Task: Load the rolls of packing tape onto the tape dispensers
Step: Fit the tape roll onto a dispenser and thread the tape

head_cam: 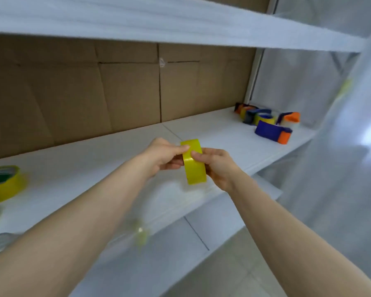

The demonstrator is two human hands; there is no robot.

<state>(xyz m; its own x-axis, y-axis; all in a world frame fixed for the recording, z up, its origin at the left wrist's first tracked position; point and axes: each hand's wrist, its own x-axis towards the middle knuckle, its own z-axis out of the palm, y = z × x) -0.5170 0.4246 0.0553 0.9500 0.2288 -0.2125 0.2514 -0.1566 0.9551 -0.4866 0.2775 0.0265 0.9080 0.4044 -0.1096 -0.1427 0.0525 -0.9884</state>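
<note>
Head view: two bare forearms reach forward over a white shelf [84, 174], and the hands meet near its front edge
Tape roll [194, 166]: yellow packing tape, held on edge in the air just above the shelf, between the two hands; outer band faces the camera, core hidden
Left hand [162, 156]: grip closed on the roll's left side, thumb tip on the upper part of the band, fingers curled behind and under
Right hand [217, 166]: grip closed on the roll's right side, thumb pressed on the band, other fingers wrapped round the far rim
Thumbs: close together on the band; cannot tell whether they touch
Tape dispensers [266, 121]: cluster at the far right end of the same shelf, well apart from the hands; blue, orange and dark bodies, some with yellow rolls among them; count unclear through blur
Nearest dispenser [273, 132]: blue body with orange end, lying on the shelf at the front of the cluster
Second roll [4, 185]: yellow with green inside, at the far left of the shelf, partly cut off by the frame edge
Cardboard [120, 86]: brown creased sheets lining the back of the shelf
Upper shelf [169, 24]: white, overhead
Plastic sheeting [330, 99]: translucent, hanging down the right side
Blurred patch [140, 234]: pale yellowish, see-through, below the left forearm; too smeared to identify
</note>
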